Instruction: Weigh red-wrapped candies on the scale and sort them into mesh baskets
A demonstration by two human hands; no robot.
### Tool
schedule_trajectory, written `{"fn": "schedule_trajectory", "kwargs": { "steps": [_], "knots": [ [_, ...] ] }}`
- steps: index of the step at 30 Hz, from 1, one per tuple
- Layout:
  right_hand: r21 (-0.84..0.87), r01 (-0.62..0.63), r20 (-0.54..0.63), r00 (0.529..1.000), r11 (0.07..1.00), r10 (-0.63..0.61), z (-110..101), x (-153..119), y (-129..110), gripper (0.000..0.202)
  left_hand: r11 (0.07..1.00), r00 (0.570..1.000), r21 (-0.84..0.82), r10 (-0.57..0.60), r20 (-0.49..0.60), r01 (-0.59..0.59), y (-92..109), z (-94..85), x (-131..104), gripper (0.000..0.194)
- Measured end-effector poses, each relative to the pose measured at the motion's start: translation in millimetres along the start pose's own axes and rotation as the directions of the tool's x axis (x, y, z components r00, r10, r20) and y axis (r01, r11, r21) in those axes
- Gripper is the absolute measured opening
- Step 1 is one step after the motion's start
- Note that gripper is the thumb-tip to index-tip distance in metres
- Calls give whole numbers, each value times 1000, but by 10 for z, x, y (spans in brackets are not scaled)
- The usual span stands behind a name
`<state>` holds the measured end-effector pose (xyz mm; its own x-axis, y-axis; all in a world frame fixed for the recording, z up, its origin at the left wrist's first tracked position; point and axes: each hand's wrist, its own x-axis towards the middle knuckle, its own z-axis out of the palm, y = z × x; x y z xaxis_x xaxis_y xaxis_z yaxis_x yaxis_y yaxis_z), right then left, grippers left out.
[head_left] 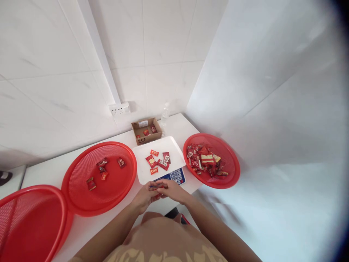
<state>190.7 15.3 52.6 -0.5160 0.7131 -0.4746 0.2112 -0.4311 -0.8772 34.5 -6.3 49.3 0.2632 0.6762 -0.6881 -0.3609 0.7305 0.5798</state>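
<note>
My left hand (145, 196) and my right hand (173, 190) meet just in front of the scale, fingers curled together around a small red packet (163, 186), which they mostly hide. Right ahead of them is a white weighing tray (140, 173) on a scale with a blue keypad (177, 176). Several small red packets lie spread on the tray, among them a dark red one (166, 157) and a red one with a pale label (163, 164).
At right, a red basket (234, 165) holds a heap of packets. Another red basket (124, 194) at left holds several, beside a further red basket (40, 225). A cardboard box (148, 138) and a clear bottle (165, 112) stand behind the scale, near the wall.
</note>
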Motion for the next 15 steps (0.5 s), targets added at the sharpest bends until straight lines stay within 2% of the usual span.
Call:
{"fn": "schedule_trajectory", "kwargs": {
  "steps": [5, 7, 9, 11, 12, 13, 15],
  "knots": [
    [-51, 2, -109, 994, 999, -8, -28, -122, 6, 28, 999, 999, 33, 21, 25, -22, -31, 36, -5, 39],
    [-47, 24, -174, 984, 999, -32, -90, -144, 10, 25, 993, 999, 119, 13, 30, -16, 9, 46, -22, 35],
    [-56, 68, -272, 959, 996, -81, -239, -161, 16, 26, 963, 996, 255, 86, 10, -86, 76, 21, -32, 29],
    [-63, 103, -419, 900, 993, -120, -484, -187, 34, 31, 898, 964, 380, 262, -50, -224, 164, -57, -27, 21],
    [-59, 113, -508, 852, 992, -127, -634, -207, 50, 35, 856, 927, 428, 363, -98, -290, 213, -118, -20, 16],
    [-60, 115, -597, 792, 992, -128, -792, -232, 75, 40, 812, 877, 474, 457, -151, -342, 262, -193, -11, 14],
    [-141, 85, -755, 636, 986, -162, -1099, -294, 156, 48, 705, 758, 593, 610, -228, -389, 356, -378, 8, 19]
  ]
}}
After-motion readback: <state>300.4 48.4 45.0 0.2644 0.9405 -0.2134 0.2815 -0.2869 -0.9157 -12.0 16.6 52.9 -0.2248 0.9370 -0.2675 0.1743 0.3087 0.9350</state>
